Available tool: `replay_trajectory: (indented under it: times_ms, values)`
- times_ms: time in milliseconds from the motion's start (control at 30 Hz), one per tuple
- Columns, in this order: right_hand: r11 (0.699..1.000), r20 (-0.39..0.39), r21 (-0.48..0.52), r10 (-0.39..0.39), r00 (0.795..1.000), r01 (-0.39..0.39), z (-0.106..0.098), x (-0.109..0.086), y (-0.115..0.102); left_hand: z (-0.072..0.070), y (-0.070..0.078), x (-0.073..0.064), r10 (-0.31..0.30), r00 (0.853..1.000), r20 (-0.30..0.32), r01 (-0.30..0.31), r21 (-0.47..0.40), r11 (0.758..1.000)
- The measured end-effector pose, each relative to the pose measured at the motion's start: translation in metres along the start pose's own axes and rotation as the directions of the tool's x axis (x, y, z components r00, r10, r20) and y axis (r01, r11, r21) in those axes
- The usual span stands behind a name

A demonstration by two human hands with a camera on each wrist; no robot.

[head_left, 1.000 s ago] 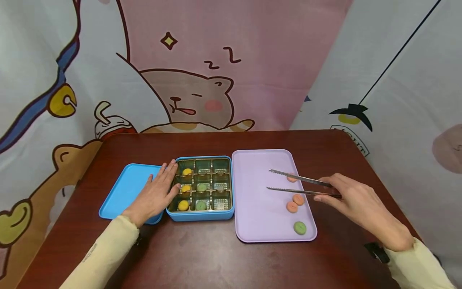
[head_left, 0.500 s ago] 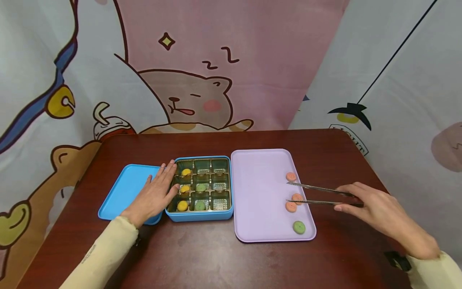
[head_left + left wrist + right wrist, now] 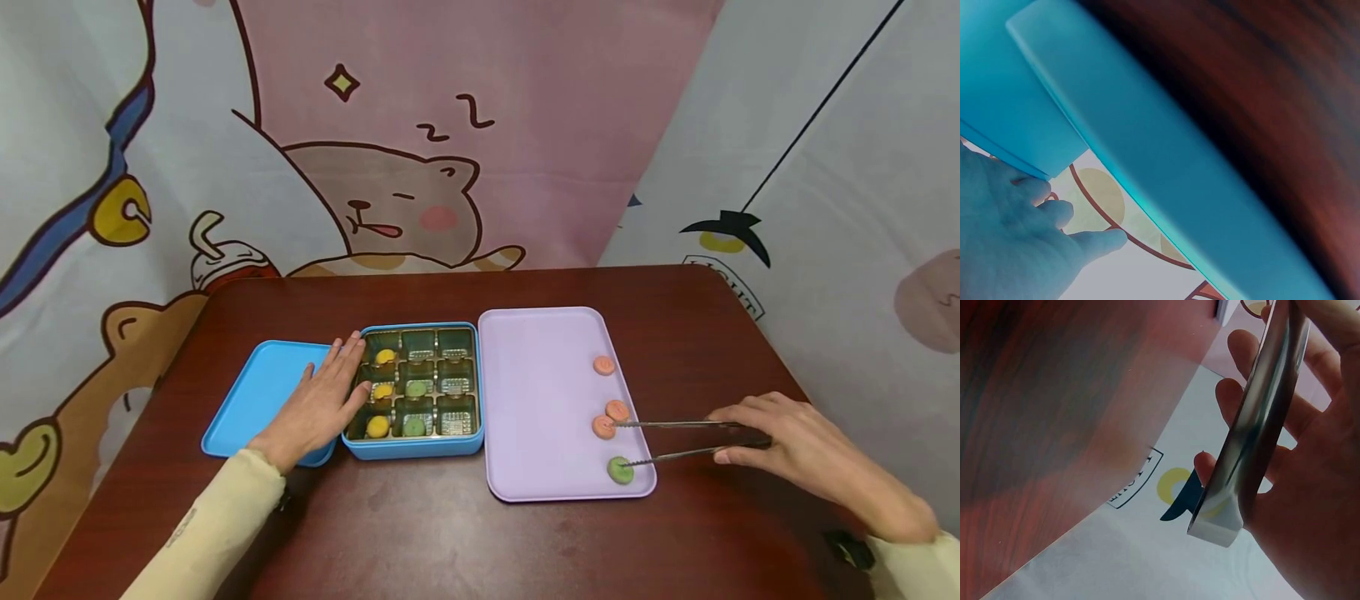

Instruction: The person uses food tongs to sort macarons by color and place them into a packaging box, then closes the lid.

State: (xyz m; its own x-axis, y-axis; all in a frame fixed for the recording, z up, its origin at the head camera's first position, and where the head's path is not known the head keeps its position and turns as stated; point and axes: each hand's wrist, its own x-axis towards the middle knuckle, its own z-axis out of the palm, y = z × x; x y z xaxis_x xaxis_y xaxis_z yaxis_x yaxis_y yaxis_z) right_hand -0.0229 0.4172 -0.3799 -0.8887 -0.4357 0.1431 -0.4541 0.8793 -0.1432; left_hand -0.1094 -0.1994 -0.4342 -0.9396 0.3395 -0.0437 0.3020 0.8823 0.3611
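My right hand [image 3: 806,454] holds metal tongs [image 3: 1257,425] between thumb and fingers. Their arms are spread, one tip over an orange disc [image 3: 603,427], the other over a green disc [image 3: 620,471] on the lilac tray [image 3: 540,375]. Two more orange discs lie farther back on that tray. My left hand [image 3: 318,408] rests with straight fingers against the left side of the blue box [image 3: 420,450]. Inside the box a divided insert [image 3: 456,346] carries yellow discs [image 3: 378,427] in its left column and green discs [image 3: 415,427] in its middle one.
A blue lid [image 3: 258,392] lies left of the box, partly under the left hand and forearm. The brown table [image 3: 420,533] ends at a cartoon-printed cloth [image 3: 555,167] behind it. Box and tray stand side by side.
The right hand has drawn the tongs to the right and nearer, from the rear orange disc down to the green one. The left hand stays at the box.
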Motion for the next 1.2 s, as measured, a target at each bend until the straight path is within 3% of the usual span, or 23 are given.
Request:
replay_trajectory:
  times_ms: [300,833,1200]
  values:
    - [0.995,-0.036,-0.048,-0.087,0.996,0.085,0.006,-0.005,0.005,-0.002,0.0,0.0,0.0,1.0,0.009,0.0,0.005,1.0]
    - [0.997,0.078,-0.076,0.01,0.997,-0.004,0.01,0.009,-0.003,0.0,-0.002,-0.001,-0.017,0.999,0.034,0.018,-0.005,1.0]
    - [0.994,-0.029,-0.069,-0.088,0.996,0.086,0.019,0.011,0.0,-0.001,0.001,0.0,-0.011,0.999,0.032,0.011,-0.007,1.0]
